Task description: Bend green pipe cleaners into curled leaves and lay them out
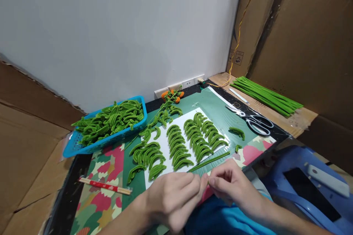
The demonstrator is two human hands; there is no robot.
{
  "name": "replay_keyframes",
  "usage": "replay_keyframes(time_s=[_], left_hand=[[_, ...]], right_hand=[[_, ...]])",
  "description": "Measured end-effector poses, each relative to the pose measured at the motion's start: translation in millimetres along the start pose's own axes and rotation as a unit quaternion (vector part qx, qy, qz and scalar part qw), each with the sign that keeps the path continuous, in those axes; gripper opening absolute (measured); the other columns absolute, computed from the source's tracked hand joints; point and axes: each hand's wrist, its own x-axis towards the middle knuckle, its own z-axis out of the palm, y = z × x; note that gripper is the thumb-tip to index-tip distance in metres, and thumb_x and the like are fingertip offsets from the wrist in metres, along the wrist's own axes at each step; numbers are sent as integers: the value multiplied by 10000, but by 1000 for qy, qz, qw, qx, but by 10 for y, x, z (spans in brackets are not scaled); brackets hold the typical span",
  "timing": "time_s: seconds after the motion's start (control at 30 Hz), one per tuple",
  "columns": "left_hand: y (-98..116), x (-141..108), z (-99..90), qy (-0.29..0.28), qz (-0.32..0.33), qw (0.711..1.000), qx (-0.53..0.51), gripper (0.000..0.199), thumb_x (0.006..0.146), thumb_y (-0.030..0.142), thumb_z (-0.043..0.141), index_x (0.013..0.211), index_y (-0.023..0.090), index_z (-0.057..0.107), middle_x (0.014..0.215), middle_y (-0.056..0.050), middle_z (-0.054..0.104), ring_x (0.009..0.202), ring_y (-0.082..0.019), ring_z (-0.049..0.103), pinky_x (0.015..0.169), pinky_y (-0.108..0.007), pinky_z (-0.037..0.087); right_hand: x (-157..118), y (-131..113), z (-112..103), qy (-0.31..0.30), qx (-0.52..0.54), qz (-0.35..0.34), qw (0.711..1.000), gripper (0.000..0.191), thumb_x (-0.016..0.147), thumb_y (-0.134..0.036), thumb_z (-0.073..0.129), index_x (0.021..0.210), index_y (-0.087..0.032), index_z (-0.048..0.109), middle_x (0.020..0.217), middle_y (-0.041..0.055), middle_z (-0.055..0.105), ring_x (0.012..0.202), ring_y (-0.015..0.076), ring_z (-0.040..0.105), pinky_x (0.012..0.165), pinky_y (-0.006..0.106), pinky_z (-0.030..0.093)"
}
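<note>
At the table's front edge my left hand (176, 194) and my right hand (230, 183) meet fingertip to fingertip, both closed in a pinch. Between them only a tiny bit of green shows; the rest of what they hold is hidden. Just beyond, a straight green fuzzy stem (211, 161) lies on the table. Curved green fuzzy leaf pieces (178, 148) are laid in rows on a white sheet (164, 136). A few loose green pieces (237, 132) rest right of the sheet. An orange-flowered green sprig (176, 97) lies behind it.
A blue basket (107, 138) heaped with green pieces stands at the left, with wrapped chopsticks (104, 185) in front. Scissors (255, 122), a white pen (238, 96) and a bundle of green stems (266, 95) are at the right. A blue plastic object (292, 180) stands beside the table.
</note>
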Motion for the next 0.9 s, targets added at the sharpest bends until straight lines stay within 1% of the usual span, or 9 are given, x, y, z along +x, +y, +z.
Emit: replay_keyframes(time_s=[0.07, 0.13, 0.2, 0.33, 0.43, 0.5, 0.6, 0.77, 0.9], left_hand=[[5, 15, -22, -14, 15, 999, 29, 384, 1090, 55, 386, 1297, -41, 695, 852, -185, 789, 660, -250, 712, 543, -351, 552], [8, 57, -47, -2, -61, 998, -28, 321, 1111, 99, 450, 1254, 35, 730, 847, -141, 790, 662, -218, 708, 553, -314, 541], [11, 107, -70, -5, -190, 970, -152, 188, 1097, 197, 605, 1156, 136, 773, 858, -83, 785, 689, -177, 705, 609, -267, 540], [18, 123, -41, -45, -410, 817, -403, 282, 1071, 431, 690, 959, 181, 761, 832, -28, 745, 765, -154, 680, 727, -239, 537], [19, 62, 52, -56, -482, 665, -567, 407, 1016, 594, 729, 1023, 195, 650, 610, 71, 556, 500, -100, 486, 488, -194, 397], [20, 33, 92, -70, -495, 629, -595, 461, 993, 644, 736, 1059, 207, 605, 568, 99, 499, 439, -93, 420, 423, -189, 316], [33, 32, 69, -82, -484, 687, -536, 404, 1036, 598, 682, 1031, 200, 612, 632, 65, 545, 498, -106, 484, 481, -200, 378], [86, 56, 5, -18, -324, 897, -300, 151, 1066, 322, 648, 989, 193, 645, 826, -11, 638, 734, -145, 582, 693, -235, 480], [79, 88, 58, 35, -112, 986, -122, 258, 1113, 146, 476, 898, 181, 615, 704, -5, 575, 580, -146, 489, 507, -290, 362]], right_hand=[[-5, -23, -3, 7, -7, 1, 1000, 499, 1082, -487, 504, 648, -250, 437, 554, -65, 351, 501, 112, 308, 482, 285, 251], [-18, -61, -45, 31, -144, -98, 984, 418, 1096, -346, 497, 693, -235, 481, 605, -57, 389, 537, 115, 341, 516, 289, 266], [-30, -100, -105, 46, -324, -253, 910, 326, 1071, -188, 482, 752, -218, 547, 652, -34, 465, 567, 129, 374, 540, 313, 272], [-17, -130, -199, 56, -527, -425, 734, 313, 1014, -69, 468, 780, -189, 638, 648, 10, 536, 570, 178, 382, 538, 370, 259], [8, -111, -226, 70, -558, -436, 703, 292, 1009, -66, 487, 819, -165, 686, 634, 16, 542, 570, 189, 406, 542, 372, 262], [19, -96, -229, 65, -559, -433, 704, 266, 1016, -81, 506, 848, -158, 697, 645, 19, 557, 579, 193, 429, 548, 369, 268], [18, -87, -205, 43, -527, -420, 738, 253, 1015, -87, 514, 836, -174, 671, 672, 20, 574, 593, 185, 450, 555, 357, 293], [-6, -31, -92, 61, -347, -369, 860, 239, 973, -56, 515, 808, -203, 605, 653, -43, 475, 548, 125, 374, 525, 301, 270], [1, 76, 1, 23, -74, -149, 986, 425, 1062, -371, 568, 666, -232, 501, 568, -76, 351, 481, 93, 310, 472, 261, 232]])
